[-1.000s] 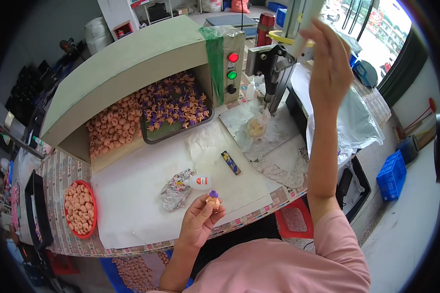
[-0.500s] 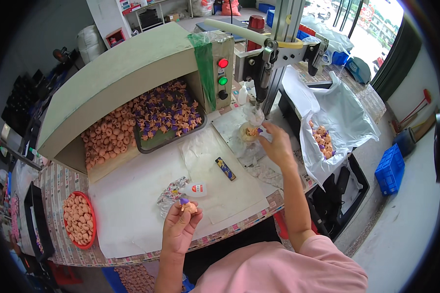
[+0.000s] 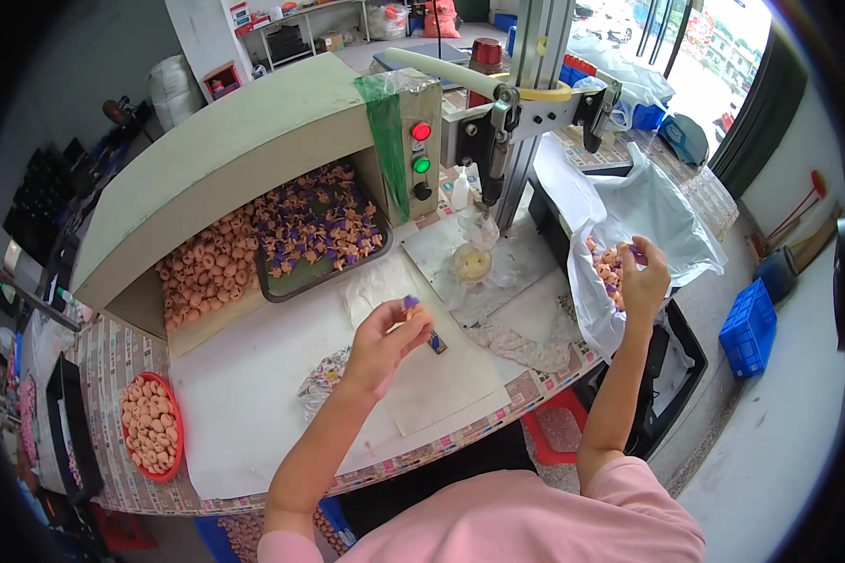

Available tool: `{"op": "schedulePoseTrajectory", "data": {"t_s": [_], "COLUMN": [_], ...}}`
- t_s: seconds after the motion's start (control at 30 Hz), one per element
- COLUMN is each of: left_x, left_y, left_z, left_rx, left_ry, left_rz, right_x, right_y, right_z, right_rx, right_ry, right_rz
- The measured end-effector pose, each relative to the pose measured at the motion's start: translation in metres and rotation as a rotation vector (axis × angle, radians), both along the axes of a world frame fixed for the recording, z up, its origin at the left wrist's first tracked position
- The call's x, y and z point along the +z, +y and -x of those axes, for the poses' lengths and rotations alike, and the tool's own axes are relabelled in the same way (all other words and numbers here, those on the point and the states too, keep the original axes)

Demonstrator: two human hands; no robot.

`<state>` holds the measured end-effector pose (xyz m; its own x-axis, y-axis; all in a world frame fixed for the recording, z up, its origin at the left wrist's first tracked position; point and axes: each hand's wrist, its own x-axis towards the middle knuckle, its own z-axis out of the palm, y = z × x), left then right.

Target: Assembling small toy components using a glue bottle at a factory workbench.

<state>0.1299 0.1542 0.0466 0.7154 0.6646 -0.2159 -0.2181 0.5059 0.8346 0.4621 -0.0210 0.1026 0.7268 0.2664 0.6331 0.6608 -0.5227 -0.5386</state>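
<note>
Over the middle of the table, my left hand [image 3: 385, 349] pinches a small peach toy figure [image 3: 417, 315] with a purple top. My right hand [image 3: 647, 281] is over the white-lined box [image 3: 678, 230] on the right, its fingers closed round another peach and purple figure [image 3: 636, 251]. Similar pieces lie in that box just beside it. Between my hands stands a press with a dark vertical head [image 3: 494, 174]. Beneath the head sits a round, pale fixture [image 3: 471, 263] with no figure on it.
A beige hooded machine [image 3: 225, 150] shelters loose peach heads [image 3: 211, 272] and a dark tray [image 3: 390, 246] of peach and purple pieces. At left stands a red basin [image 3: 180, 441] of peach parts. Crumpled foil [image 3: 321, 383] and a small dark packet [image 3: 437, 343] lie on the table.
My right hand has moved from the press fixture to the lined box, and the figure is gone from the fixture. My left hand has moved forward and right with its figure.
</note>
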Motion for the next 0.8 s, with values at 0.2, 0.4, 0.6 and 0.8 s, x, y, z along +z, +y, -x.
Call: {"op": "schedulePoseTrajectory", "data": {"t_s": [0.2, 0.4, 0.6, 0.8], "left_x": [-0.032, -0.064, -0.044, -0.038], "left_y": [0.032, 0.044, 0.029, 0.024], "left_z": [-0.103, -0.150, -0.149, -0.150], "left_rx": [0.018, 0.251, 0.293, 0.305], "left_ry": [0.121, 0.193, 0.265, 0.292], "left_rz": [-0.295, -0.749, -1.091, -1.250], "right_x": [0.028, 0.053, 0.089, 0.135], "right_y": [0.013, 0.032, 0.075, 0.156], "right_z": [0.062, 0.102, 0.114, 0.088], "right_rx": [0.205, 0.527, 0.807, 0.644], "right_ry": [-0.013, -0.104, -0.134, -0.693], "right_rz": [-0.187, -0.170, -0.312, -0.484]}}
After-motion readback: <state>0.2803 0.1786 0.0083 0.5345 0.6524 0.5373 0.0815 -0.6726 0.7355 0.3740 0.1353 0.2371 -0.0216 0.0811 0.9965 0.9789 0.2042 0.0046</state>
